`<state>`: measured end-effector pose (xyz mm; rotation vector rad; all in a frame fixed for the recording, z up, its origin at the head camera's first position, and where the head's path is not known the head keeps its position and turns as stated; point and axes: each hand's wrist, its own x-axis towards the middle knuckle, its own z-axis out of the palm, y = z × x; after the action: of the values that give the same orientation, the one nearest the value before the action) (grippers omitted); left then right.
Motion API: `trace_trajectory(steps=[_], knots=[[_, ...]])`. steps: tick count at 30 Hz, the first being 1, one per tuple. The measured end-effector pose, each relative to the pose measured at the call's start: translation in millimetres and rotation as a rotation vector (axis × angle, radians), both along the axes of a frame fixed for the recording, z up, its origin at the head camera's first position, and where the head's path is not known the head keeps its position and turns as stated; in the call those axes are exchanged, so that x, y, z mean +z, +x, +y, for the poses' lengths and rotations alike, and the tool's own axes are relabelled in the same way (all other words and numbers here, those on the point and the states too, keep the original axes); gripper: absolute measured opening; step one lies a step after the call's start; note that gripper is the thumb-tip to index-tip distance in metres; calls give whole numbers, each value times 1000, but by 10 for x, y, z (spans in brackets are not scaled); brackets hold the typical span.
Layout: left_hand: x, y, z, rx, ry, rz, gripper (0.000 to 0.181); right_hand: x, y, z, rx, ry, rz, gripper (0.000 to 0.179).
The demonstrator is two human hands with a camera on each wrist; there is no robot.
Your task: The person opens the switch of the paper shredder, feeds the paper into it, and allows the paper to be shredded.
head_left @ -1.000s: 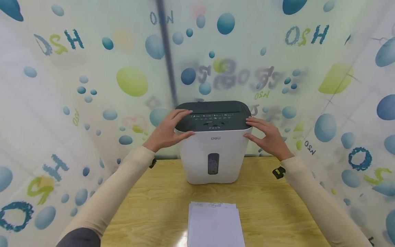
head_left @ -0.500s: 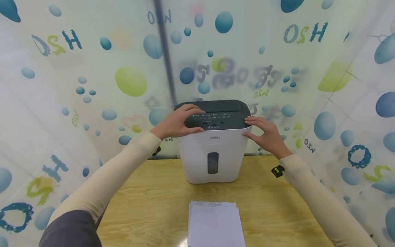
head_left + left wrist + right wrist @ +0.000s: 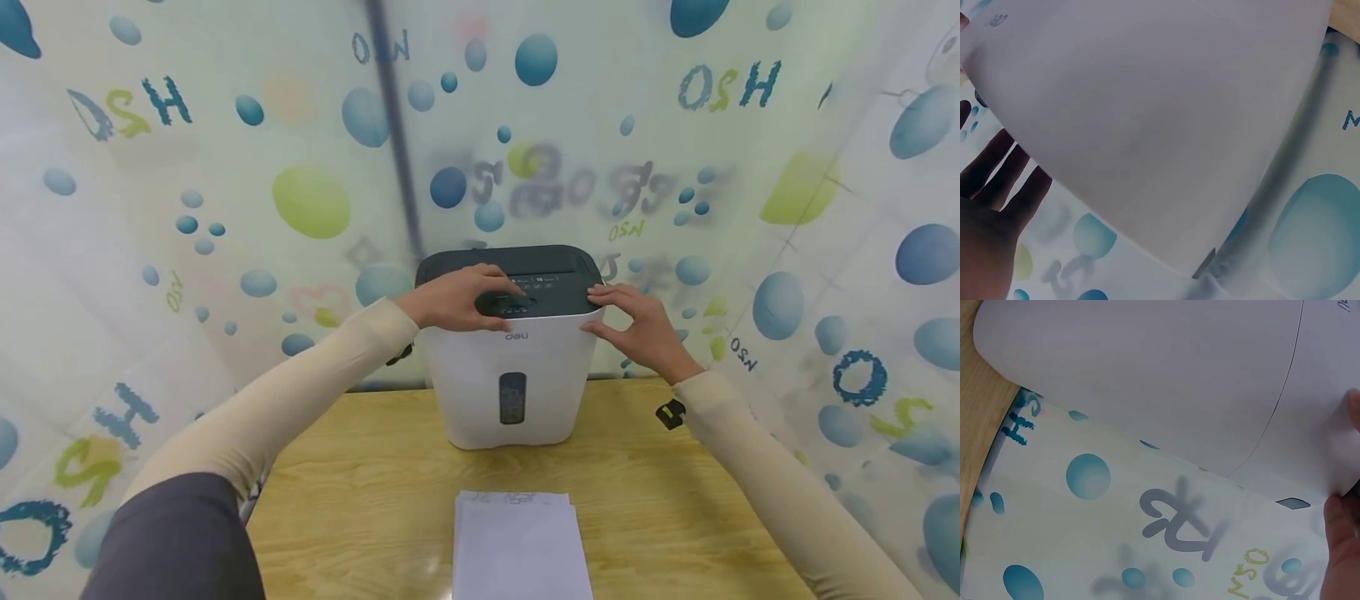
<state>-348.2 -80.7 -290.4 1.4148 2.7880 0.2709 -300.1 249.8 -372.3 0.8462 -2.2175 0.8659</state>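
Observation:
A white paper shredder (image 3: 467, 387) with a dark grey top (image 3: 438, 265) stands upright on the wooden table, "deli" printed on its front. My left hand (image 3: 455, 298) reaches over the top, its fingers at the slider switch in the panel's middle and its thumb by the front edge. Fingers hide part of that switch. In the left wrist view, the fingers (image 3: 1015, 175) stretch out, spread beside the white casing. My right hand (image 3: 643, 327) rests at the shredder's upper right corner, fingers on the top and thumb against the white front.
A stack of white paper (image 3: 521, 546) lies on the wooden table (image 3: 360, 500) in front of the shredder. Close behind the machine hangs a patterned curtain (image 3: 315, 200), which continues along both sides. A small dark window (image 3: 512, 397) sits in the shredder's front.
My left hand has moved right across the shredder's top, from the left corner to the switch in the middle. The right hand stays at the right corner.

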Motion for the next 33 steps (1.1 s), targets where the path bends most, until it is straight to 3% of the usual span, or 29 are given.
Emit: trace_trajectory(steps=[19, 28, 33], knots=[[65, -110, 78, -53, -115, 12, 52, -37, -32, -30, 0, 9, 11, 46], [110, -131, 140, -44, -113, -43, 43, -64, -34, -5, -5, 3, 21, 47], [99, -162, 165, -66, -105, -35, 41, -59, -22, 12, -9, -1, 16, 47]])
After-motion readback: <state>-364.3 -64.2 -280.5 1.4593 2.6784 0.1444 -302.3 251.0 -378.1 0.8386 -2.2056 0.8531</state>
